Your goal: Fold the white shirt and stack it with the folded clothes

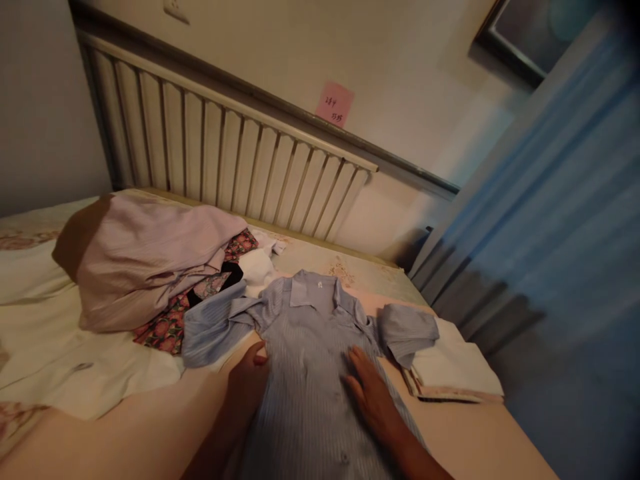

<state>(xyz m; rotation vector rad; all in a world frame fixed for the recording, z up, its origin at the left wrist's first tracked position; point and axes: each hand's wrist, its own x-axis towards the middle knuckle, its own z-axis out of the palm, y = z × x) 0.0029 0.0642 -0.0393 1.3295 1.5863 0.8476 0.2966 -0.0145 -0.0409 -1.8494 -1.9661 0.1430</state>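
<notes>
A blue-grey striped shirt point(310, 360) lies front up on the bed, its collar pointing away from me and its lower part running out of the frame toward me. My right hand point(370, 393) rests on the right half of the shirt, fingers stretched and apart. At the shirt's left edge, below the sleeve, is my left hand point(250, 377), seen from the thumb side. Its fingers are mostly hidden, so a grip on the cloth cannot be made out. The left sleeve point(215, 327) spreads out beside a heap of clothes.
A pale pink garment point(150, 257) tops the heap at left, with red floral cloth point(165, 327) beneath and white cloth point(100, 373) nearby. At right, a folded blue-grey cloth point(407, 330) lies against folded white cloth point(457, 363). A radiator point(225, 153) and blue curtain point(545, 267) border the bed.
</notes>
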